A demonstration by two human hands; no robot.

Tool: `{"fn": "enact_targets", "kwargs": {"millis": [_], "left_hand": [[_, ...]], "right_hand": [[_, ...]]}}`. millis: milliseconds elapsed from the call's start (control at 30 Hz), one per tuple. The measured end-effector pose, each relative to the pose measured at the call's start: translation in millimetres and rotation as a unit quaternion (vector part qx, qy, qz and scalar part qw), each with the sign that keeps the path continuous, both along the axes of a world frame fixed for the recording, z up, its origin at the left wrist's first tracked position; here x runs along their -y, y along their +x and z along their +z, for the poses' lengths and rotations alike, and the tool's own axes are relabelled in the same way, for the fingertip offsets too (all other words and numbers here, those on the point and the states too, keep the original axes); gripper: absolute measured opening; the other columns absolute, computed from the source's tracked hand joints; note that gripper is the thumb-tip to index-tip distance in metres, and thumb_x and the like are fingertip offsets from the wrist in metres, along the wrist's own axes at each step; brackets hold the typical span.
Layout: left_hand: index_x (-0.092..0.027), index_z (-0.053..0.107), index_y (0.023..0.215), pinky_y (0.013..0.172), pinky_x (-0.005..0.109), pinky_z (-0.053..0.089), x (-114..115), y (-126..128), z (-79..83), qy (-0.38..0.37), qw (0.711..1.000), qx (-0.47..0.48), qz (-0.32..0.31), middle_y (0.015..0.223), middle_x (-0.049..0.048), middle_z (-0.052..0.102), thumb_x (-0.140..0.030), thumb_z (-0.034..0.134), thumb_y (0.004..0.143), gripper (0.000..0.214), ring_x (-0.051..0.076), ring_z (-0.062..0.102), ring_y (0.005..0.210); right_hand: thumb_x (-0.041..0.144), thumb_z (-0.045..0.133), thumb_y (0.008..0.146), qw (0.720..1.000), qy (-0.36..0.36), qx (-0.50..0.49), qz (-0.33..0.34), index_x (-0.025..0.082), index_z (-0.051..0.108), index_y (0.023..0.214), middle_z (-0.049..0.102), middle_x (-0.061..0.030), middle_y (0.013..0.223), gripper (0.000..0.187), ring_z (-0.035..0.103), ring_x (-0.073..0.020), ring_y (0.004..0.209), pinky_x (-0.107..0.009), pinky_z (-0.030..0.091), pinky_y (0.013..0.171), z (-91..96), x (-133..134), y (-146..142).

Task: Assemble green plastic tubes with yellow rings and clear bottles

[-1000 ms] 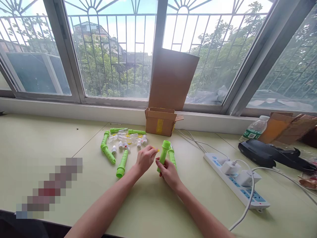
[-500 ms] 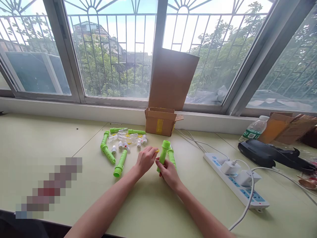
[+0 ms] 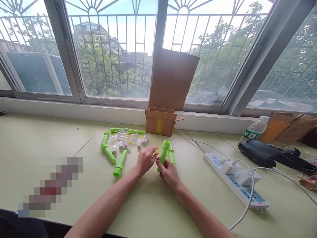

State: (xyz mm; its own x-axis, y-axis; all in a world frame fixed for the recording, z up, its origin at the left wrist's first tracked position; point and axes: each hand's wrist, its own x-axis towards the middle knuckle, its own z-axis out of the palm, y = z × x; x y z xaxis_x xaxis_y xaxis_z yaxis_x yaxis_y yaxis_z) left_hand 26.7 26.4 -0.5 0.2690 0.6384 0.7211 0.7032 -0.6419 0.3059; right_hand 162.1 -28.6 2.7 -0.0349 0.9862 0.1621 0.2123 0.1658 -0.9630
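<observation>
A green plastic tube (image 3: 163, 152) with a threaded top stands nearly upright in my right hand (image 3: 169, 173), whose fingers wrap round its lower part. Just left of the tube, my left hand (image 3: 146, 158) pinches a small yellow ring (image 3: 157, 151) between its fingertips. The ring and the tube are apart. Behind my right hand another green tube (image 3: 171, 157) lies on the table, partly hidden. To the left of my left hand rests a green tube (image 3: 120, 164) with its threaded end towards me. White caps (image 3: 126, 146) and clear plastic tubes (image 3: 121, 136) lie in a group farther back.
More green tubes (image 3: 108, 153) border the group on the left. An open cardboard box (image 3: 159, 123) stands by the window. On the right are a white power strip (image 3: 235, 183) with plugs and cables, a black strapped device (image 3: 257, 153) and a water bottle (image 3: 255, 129).
The yellow ring has turned in my left fingertips and shows more of its loop. My right hand and the green tube have stayed in place.
</observation>
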Motion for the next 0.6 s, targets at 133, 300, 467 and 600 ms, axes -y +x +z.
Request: {"fn": "enact_targets", "kwargs": {"millis": [133,300,467,600], "left_hand": [[-0.022,0.06,0.101,0.06,0.023,0.046,-1.6,-1.5,-0.8,0.008,1.0,0.001,0.002,0.093,0.0019,0.068,-0.02,0.053,0.089,0.015,0.015,0.064,0.078],[-0.021,0.066,0.084,0.057,0.022,0.042,-2.7,-0.6,-0.9,0.011,1.0,-0.018,0.006,0.081,0.0021,0.066,-0.018,0.053,0.088,0.014,0.013,0.061,0.069],[-0.02,0.066,0.077,0.053,0.022,0.038,-0.3,0.9,2.3,-0.011,0.998,-0.058,-0.006,0.071,0.001,0.064,-0.017,0.053,0.087,0.017,0.013,0.058,0.062],[-0.022,0.067,0.083,0.054,0.021,0.041,1.7,1.2,3.5,-0.009,0.999,-0.045,-0.012,0.074,0.0008,0.066,-0.019,0.05,0.089,0.018,0.012,0.06,0.063]], "right_hand": [[0.064,0.058,0.075,1.0,-0.002,0.0,0.004,0.016,0.06,0.084,0.047,0.0037,0.056,0.049,0.046,-0.0111,0.044,-0.025,0.043,0.041,-1.0,-0.5,0.4],[0.064,0.058,0.075,1.0,0.004,0.002,0.007,0.016,0.059,0.085,0.047,0.0037,0.055,0.049,0.047,-0.011,0.043,-0.025,0.042,0.04,-2.3,-1.3,1.3],[0.062,0.056,0.077,1.0,0.014,0.009,0.012,0.016,0.059,0.081,0.047,0.0037,0.055,0.046,0.047,-0.0108,0.043,-0.024,0.04,0.041,-2.7,-0.8,1.6],[0.062,0.057,0.077,1.0,0.016,0.006,0.01,0.016,0.06,0.082,0.047,0.0033,0.055,0.046,0.046,-0.0109,0.043,-0.025,0.041,0.041,-2.4,-0.8,1.1]]}}
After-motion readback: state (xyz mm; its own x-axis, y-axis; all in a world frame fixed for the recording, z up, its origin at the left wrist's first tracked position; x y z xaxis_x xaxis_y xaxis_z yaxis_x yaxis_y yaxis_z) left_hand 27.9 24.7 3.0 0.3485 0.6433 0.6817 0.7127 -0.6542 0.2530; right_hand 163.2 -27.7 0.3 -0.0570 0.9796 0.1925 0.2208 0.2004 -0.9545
